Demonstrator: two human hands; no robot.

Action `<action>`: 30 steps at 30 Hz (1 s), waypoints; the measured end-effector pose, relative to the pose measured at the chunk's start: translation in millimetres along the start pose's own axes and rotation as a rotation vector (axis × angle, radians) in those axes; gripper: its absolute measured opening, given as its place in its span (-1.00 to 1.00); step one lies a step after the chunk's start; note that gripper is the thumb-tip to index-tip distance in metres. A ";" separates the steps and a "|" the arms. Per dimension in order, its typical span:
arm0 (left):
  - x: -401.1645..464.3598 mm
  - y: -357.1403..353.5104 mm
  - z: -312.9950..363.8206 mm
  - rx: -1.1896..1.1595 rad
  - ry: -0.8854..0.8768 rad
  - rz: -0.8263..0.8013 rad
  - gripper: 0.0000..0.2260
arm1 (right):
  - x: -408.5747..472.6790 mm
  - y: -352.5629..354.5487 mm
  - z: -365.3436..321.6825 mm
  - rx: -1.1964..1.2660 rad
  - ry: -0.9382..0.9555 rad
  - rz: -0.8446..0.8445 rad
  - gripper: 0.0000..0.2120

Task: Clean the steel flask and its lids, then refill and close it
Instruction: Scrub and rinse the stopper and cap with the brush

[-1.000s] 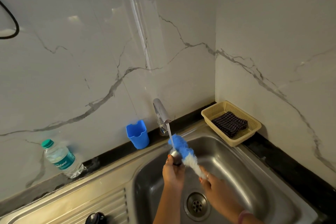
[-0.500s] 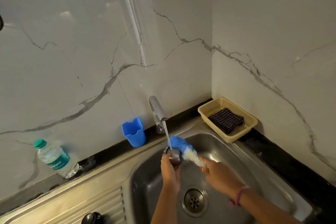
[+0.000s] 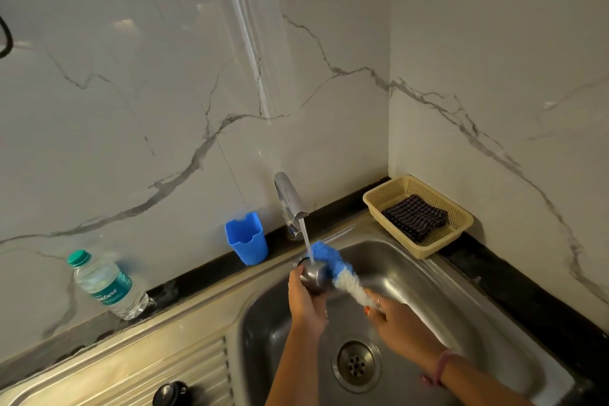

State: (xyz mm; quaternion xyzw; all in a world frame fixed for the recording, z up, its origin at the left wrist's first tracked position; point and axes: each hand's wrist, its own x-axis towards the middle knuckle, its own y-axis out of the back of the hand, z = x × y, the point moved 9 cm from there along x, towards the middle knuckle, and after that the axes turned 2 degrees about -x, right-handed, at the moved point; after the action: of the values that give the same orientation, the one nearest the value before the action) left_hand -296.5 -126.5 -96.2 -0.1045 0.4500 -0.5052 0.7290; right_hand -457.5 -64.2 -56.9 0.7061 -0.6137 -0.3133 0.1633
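Note:
Over the steel sink [image 3: 428, 277], my left hand [image 3: 304, 301] grips a small steel lid or cup [image 3: 313, 275] under the running water from the tap [image 3: 290, 196]. My right hand [image 3: 400, 323] holds the handle of a blue-and-white bottle brush [image 3: 333, 269]. The brush's blue head lies against the far side of the steel piece. A dark round lid [image 3: 171, 393] sits on the drainboard at the bottom edge. The flask body is not in view.
A blue plastic cup [image 3: 246, 237] stands on the black ledge left of the tap. Further left stands a water bottle [image 3: 105, 287] with a green cap. A beige basket [image 3: 425, 252] holding a dark checked cloth [image 3: 415, 217] sits in the right corner. The drain [image 3: 357, 364] lies below my hands.
The brush's head has shifted slightly against the steel piece as my right hand moved. The view has tilted a little. Water keeps running.

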 end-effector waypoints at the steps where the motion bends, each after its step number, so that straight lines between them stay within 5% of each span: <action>1: -0.1 -1.2 1.6 -0.027 0.004 0.006 -0.67 | -3.7 -1.5 -2.5 0.009 0.011 0.000 -0.57; 14: -4.3 -16.9 -11.1 -0.148 0.084 -0.062 -0.64 | -11.7 4.5 -1.8 -0.036 0.072 0.034 -0.56; 30: -5.0 -9.4 -25.2 -0.220 0.161 0.102 -0.68 | -6.0 -4.4 1.0 0.124 0.011 0.057 -0.57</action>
State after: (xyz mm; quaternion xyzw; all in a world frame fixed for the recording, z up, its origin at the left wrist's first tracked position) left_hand -322.1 -119.1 -102.2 -0.1199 0.5643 -0.4216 0.6996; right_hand -455.1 -57.4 -58.9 0.6988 -0.6508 -0.2660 0.1317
